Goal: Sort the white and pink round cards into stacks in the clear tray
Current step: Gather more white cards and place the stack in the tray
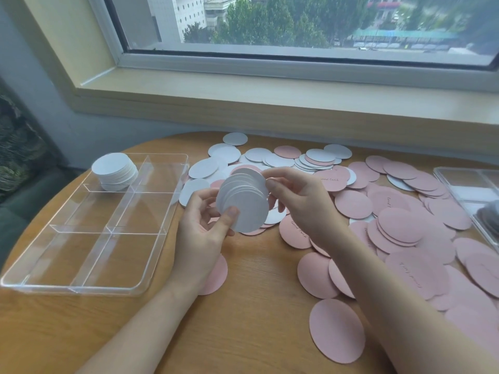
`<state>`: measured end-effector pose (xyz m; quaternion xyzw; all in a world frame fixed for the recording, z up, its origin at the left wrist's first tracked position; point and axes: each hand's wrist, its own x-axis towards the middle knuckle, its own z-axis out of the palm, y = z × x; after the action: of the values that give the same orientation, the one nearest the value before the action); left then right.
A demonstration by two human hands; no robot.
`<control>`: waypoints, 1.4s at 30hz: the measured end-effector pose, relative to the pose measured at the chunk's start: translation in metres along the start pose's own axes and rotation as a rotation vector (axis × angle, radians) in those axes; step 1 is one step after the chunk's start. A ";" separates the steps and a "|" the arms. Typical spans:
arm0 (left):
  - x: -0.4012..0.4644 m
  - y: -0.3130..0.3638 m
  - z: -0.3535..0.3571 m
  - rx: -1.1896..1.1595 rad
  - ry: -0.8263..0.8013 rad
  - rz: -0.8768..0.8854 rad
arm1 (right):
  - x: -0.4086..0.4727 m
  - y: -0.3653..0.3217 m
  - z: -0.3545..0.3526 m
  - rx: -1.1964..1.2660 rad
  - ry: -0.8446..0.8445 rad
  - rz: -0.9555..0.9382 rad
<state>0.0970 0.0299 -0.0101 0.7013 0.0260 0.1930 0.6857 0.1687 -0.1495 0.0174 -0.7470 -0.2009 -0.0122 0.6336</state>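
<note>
White round cards (244, 203) are held fanned in the air between both hands, above the counter (256, 279). Far to the left of the left hand (205, 228), the clear tray (81, 284) is set within easy reach, and a finished white stack (114, 171) is kept in its far left compartment; the other compartments look bare. The fan is pinched at its lower edge by the left hand, thumb on the front face and fingers curled behind, probably so the cards can be squared. Its upper right edge is pinched lightly by the fingertips of the right hand (299, 201), seemingly to steady or align it. Beyond and to the right of that hand, loose white cards (259, 155) and pink cards (399, 225) are left spread, unsorted.
</note>
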 end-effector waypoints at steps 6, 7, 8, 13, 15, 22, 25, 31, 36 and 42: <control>-0.002 0.001 0.001 -0.027 -0.027 -0.021 | -0.002 -0.004 0.003 -0.022 -0.069 -0.003; -0.002 0.001 0.001 -0.032 -0.031 -0.017 | -0.003 -0.004 0.003 -0.028 -0.074 0.000; -0.002 0.001 0.000 -0.032 -0.027 -0.011 | -0.003 -0.004 0.002 -0.026 -0.077 0.004; 0.002 0.002 -0.005 -0.032 0.053 0.011 | 0.003 0.011 -0.012 -0.523 -0.149 -0.099; 0.004 0.001 -0.007 -0.025 0.074 0.018 | 0.003 0.021 -0.017 -0.775 -0.245 -0.115; 0.006 0.000 -0.009 -0.018 0.103 0.024 | -0.002 0.017 -0.014 -0.950 -0.341 -0.085; 0.005 0.000 -0.009 -0.009 0.096 0.026 | -0.001 0.016 -0.016 -0.959 -0.357 -0.086; 0.005 0.001 -0.008 -0.009 0.088 0.028 | 0.002 0.018 -0.019 -0.942 -0.339 -0.116; 0.005 0.001 -0.008 -0.008 0.084 0.023 | 0.002 0.022 -0.022 -0.889 -0.289 -0.160; 0.004 0.002 -0.006 -0.011 0.078 0.014 | 0.003 0.019 -0.022 -0.870 -0.269 -0.209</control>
<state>0.0984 0.0367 -0.0072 0.6897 0.0467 0.2253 0.6866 0.1831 -0.1718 0.0044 -0.9140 -0.3318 -0.0622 0.2249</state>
